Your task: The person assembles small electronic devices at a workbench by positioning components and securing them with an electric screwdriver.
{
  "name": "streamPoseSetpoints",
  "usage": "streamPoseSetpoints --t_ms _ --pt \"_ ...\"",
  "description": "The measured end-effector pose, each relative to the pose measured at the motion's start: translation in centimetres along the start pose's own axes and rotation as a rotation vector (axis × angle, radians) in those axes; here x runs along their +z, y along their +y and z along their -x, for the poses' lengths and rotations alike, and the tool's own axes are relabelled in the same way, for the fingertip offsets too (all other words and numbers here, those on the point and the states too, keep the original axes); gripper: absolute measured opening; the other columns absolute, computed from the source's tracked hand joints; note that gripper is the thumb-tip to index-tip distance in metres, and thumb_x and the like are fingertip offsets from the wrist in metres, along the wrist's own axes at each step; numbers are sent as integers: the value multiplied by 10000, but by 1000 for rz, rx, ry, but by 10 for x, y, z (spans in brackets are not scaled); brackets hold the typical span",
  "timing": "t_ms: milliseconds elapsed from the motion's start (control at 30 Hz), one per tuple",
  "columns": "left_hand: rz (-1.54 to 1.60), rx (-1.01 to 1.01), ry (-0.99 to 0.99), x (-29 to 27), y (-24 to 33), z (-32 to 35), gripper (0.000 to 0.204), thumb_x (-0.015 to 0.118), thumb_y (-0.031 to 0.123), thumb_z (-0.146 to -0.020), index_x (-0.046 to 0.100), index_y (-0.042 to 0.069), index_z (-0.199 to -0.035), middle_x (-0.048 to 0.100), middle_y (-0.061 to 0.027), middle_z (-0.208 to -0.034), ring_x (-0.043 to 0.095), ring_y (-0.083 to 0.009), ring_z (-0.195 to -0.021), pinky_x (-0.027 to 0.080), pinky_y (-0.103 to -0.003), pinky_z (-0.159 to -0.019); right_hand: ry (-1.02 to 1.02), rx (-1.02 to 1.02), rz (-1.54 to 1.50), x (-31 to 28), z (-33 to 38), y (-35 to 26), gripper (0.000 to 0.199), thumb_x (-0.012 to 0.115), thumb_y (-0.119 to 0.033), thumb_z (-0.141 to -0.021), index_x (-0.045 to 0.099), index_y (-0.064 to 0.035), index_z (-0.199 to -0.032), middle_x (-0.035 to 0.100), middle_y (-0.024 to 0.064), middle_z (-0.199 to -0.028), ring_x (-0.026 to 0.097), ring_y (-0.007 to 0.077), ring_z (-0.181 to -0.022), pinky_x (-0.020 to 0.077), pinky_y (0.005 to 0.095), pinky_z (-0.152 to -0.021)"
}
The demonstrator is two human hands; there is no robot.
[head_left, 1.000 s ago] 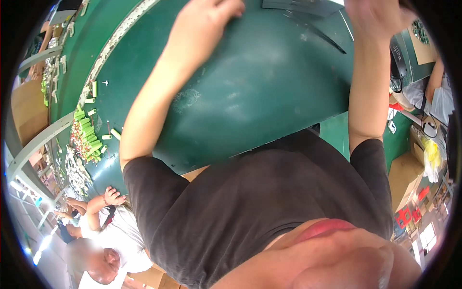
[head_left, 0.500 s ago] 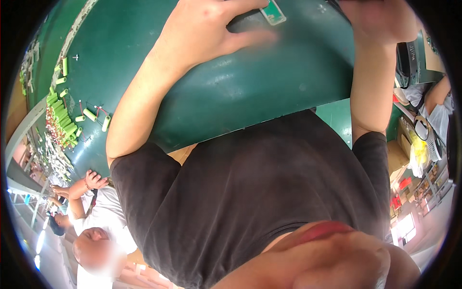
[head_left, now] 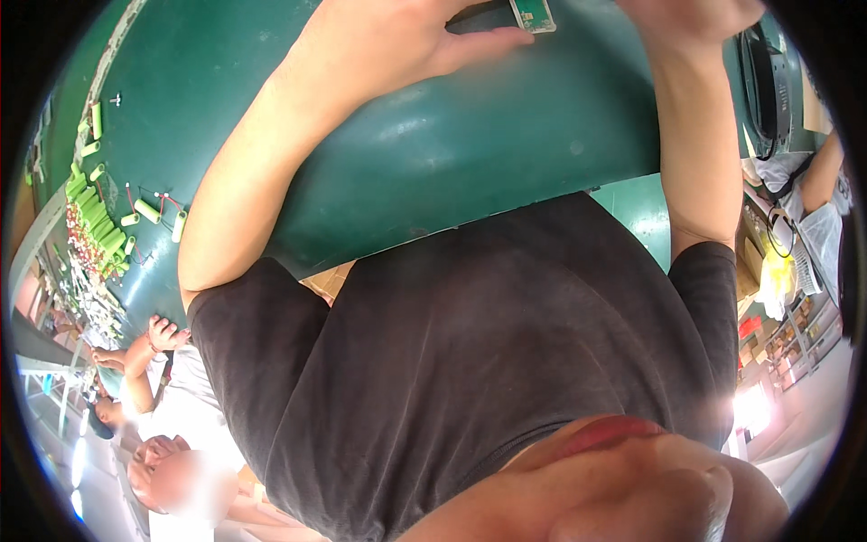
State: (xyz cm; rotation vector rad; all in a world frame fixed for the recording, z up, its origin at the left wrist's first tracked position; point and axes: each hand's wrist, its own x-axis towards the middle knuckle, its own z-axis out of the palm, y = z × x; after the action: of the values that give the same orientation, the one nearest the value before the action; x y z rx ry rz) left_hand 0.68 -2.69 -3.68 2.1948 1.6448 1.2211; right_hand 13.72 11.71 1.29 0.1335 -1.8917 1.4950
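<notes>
Near the top edge of the head view is a small green circuit board (head_left: 533,14) with a pale rim, cut off by the frame. My left hand (head_left: 397,38) is at it, thumb tip against the lower left edge. The other fingers run out of view above, and the hand looks closed on the board. My right hand (head_left: 691,20) is raised to the right of the board, over the green table (head_left: 470,135). Its fingers lie beyond the top edge or are smeared, so what it holds does not show.
Several green cylindrical cells (head_left: 95,217) with red wires lie in a pile at the left, a few loose ones beside it. A black device (head_left: 766,95) stands at the far right. A co-worker's hand (head_left: 165,334) rests at the table's lower left edge.
My left thumb has come up to the board, where it was apart before. Board and left hand have shifted slightly up and right in view. My right hand has moved slightly left and up.
</notes>
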Motion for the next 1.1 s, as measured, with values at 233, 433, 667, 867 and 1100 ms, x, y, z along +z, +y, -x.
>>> streamPoseSetpoints --t_ms 233,433,667,867,1100 --pt "82 -28 23 -1 1 -1 327 850 139 -724 731 20 -1005 559 -241 -1386 609 -404 -1226 545 -437 -1000 105 58 -53 13 -1 -2 246 595 21 -933 552 13 -1175 527 13 -611 453 88 -462 372 241 -481" --pt "-4 -57 -71 -11 6 -1 334 845 158 -736 724 22 -1017 580 -224 -1294 622 -407 -1152 552 -446 -964 25 160 -55 17 -12 -4 440 627 34 -899 454 23 -1304 524 8 -636 466 75 -487 370 229 -498" --pt "-35 10 -43 -12 5 -4 339 865 178 -734 718 19 -995 584 -210 -1261 623 -399 -1126 551 -451 -951 266 429 -892 26 -10 -1 481 631 39 -892 433 31 -1330 533 15 -641 476 76 -493 373 226 -503" --pt "-41 -6 -42 -11 9 -5 327 867 174 -733 714 16 -976 582 -210 -1306 633 -378 -1137 551 -435 -955 147 71 -142 10 4 -7 535 575 71 -915 362 29 -1404 547 33 -662 479 90 -485 403 226 -494" --pt "-377 -71 83 -58 -76 -64 412 762 119 -781 585 15 -1139 615 -253 -1237 619 -419 -1190 505 -448 -1008 191 115 -261 7 8 8 529 650 117 -876 421 43 -1347 602 25 -760 554 82 -609 422 220 -574"
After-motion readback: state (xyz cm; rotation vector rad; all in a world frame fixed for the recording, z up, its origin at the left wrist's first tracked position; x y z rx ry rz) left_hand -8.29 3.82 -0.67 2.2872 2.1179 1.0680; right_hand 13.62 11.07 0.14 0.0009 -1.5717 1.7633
